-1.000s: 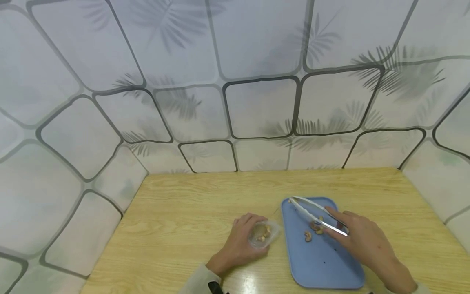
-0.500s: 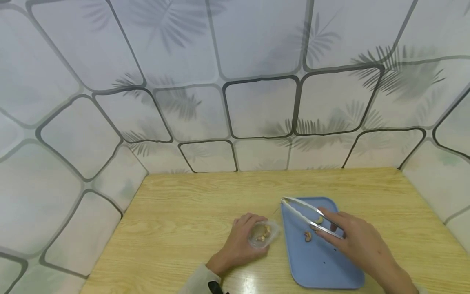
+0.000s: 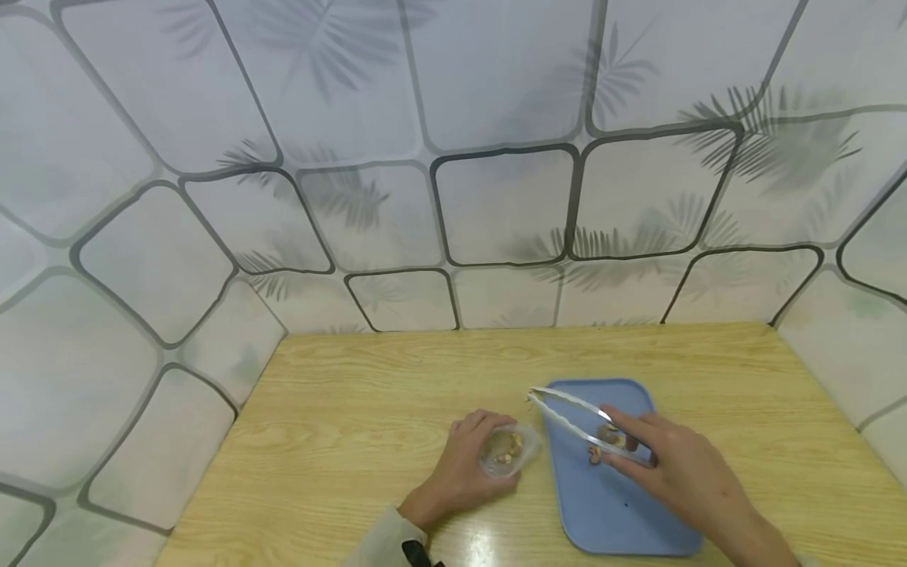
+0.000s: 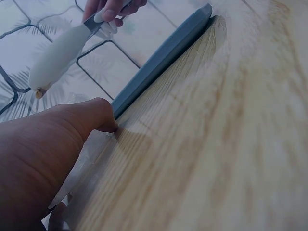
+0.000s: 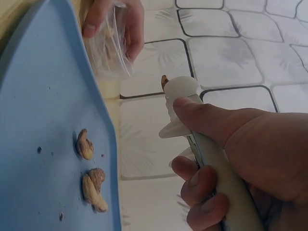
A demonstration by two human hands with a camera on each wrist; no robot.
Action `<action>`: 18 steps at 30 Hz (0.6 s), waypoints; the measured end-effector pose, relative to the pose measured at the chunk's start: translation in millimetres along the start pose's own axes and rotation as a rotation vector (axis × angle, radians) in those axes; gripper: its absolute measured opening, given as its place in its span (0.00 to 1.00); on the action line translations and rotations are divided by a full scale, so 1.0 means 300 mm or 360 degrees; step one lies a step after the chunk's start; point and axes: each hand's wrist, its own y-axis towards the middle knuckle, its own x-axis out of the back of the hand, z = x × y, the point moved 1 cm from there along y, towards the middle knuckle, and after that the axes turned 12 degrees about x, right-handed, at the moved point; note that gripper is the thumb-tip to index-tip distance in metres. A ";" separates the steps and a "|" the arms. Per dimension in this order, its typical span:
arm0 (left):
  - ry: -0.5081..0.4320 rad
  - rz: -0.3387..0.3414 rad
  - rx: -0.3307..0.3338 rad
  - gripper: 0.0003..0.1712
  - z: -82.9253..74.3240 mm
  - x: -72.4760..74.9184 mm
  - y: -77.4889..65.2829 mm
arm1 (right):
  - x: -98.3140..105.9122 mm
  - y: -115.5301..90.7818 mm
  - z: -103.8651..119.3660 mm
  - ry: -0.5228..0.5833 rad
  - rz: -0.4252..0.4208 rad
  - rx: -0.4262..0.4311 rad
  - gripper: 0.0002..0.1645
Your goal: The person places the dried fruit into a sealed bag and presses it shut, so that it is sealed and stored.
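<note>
My left hand [image 3: 460, 468] holds a clear, thin plastic cup [image 3: 528, 447] upright on the table, fingers and thumb around its side. Several cashews [image 3: 512, 450] lie inside. My right hand [image 3: 683, 461] grips metal tongs [image 3: 571, 398] with white tips, pointing left above the tray's far left corner. At the tip ends, a small brown nut piece [image 5: 164, 81] sticks out, probably a cashew. A few cashews with brown skin [image 5: 94, 190] remain on the blue tray [image 3: 616, 528], partly behind the tongs in the head view. The left wrist view shows my left thumb [image 4: 77, 120] near the tray's edge.
The tray lies on a wood-grain table [image 3: 368, 394], to the right of the cup. Dark crumbs [image 5: 61, 216] are scattered on it. A patterned wall covering [image 3: 496, 213] closes off the table's back and both sides.
My right hand and the tongs have moved left, carrying the tips from over the tray to beyond its far left edge, nearer the cup. My left hand and the cup have stayed still.
</note>
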 end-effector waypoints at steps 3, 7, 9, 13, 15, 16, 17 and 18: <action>-0.0009 0.0003 -0.0005 0.43 -0.001 0.002 0.002 | -0.008 0.002 0.015 -0.0006 0.0017 0.0023 0.39; -0.0020 0.0007 -0.0004 0.43 -0.003 0.003 0.003 | -0.020 0.004 0.033 -0.0005 0.0014 0.0093 0.38; -0.0022 0.0007 -0.0005 0.43 -0.002 0.002 0.003 | -0.025 0.004 0.040 0.0007 0.0028 0.0100 0.38; -0.0005 -0.0009 -0.0013 0.41 -0.001 0.001 0.002 | -0.033 0.002 0.051 0.0031 0.0015 0.0121 0.37; 0.0007 -0.0029 -0.0024 0.40 -0.001 0.000 0.001 | -0.039 0.001 0.054 0.0022 -0.0021 0.0170 0.37; 0.0014 -0.0039 -0.0030 0.39 0.000 -0.001 0.001 | -0.043 0.000 0.055 0.0018 -0.0042 0.0193 0.37; 0.0013 -0.0042 -0.0034 0.39 0.000 -0.002 0.000 | -0.046 -0.001 0.056 0.0010 -0.0056 0.0214 0.38; 0.0008 -0.0042 -0.0038 0.39 0.001 -0.002 0.001 | -0.048 -0.002 0.056 0.0002 -0.0058 0.0225 0.40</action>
